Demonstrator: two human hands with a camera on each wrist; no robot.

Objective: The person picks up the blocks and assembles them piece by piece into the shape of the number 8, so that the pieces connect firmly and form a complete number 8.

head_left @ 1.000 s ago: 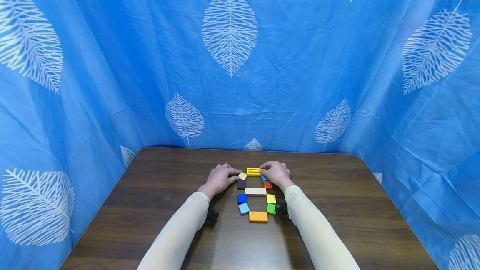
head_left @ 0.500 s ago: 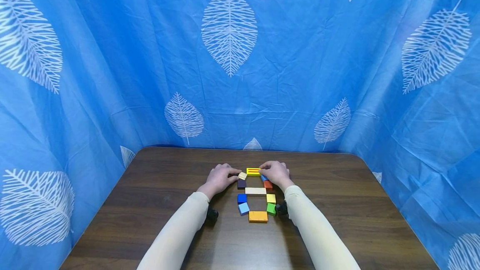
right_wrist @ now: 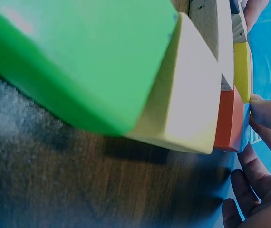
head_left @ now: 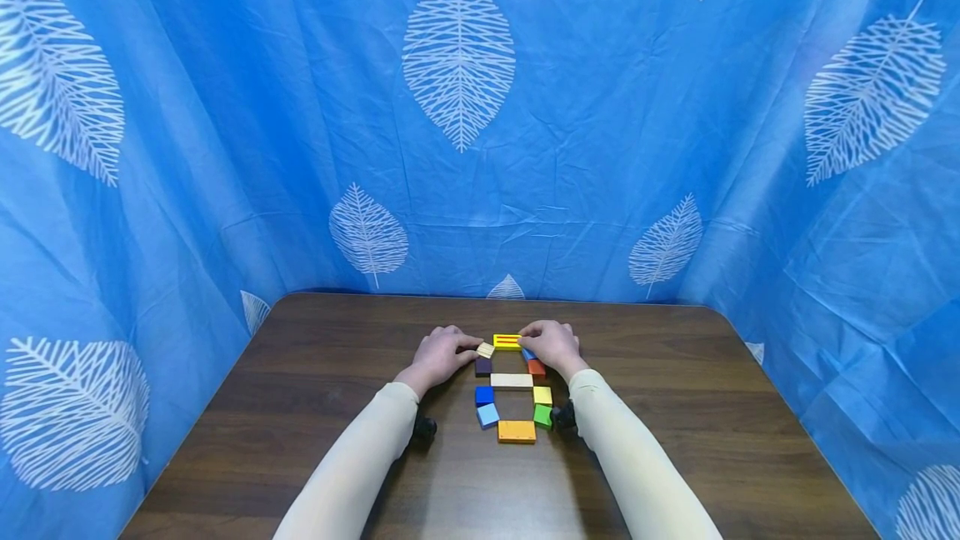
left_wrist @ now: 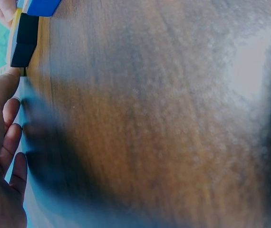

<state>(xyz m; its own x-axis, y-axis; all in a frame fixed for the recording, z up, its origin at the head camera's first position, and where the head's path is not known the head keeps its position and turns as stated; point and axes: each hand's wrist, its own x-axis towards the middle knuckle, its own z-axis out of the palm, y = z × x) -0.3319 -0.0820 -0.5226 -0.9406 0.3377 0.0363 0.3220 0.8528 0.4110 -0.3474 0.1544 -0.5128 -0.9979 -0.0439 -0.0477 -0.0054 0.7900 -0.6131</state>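
Note:
In the head view, my left hand (head_left: 437, 357) pinches a small light wooden block (head_left: 485, 350) at the upper left of a block outline. My right hand (head_left: 553, 346) is at the upper right, its fingers around a light blue block (head_left: 529, 354). One fingertip there meets the end of a yellow block (head_left: 506, 342) with red stripes. The right wrist view puts the blue block (right_wrist: 246, 126) between thumb and finger, beside a red block (right_wrist: 229, 121). A dark block (left_wrist: 25, 40) lies close to the left fingertips. My hand covers part of the light blue block.
A long pale block (head_left: 512, 380) crosses the outline's middle. Below it lie a dark blue block (head_left: 484, 396), a light blue block (head_left: 488, 416), a pale yellow block (head_left: 542, 396), a green block (head_left: 542, 416) and an orange block (head_left: 517, 432). A blue curtain (head_left: 480, 232) hangs behind the brown table (head_left: 337, 340).

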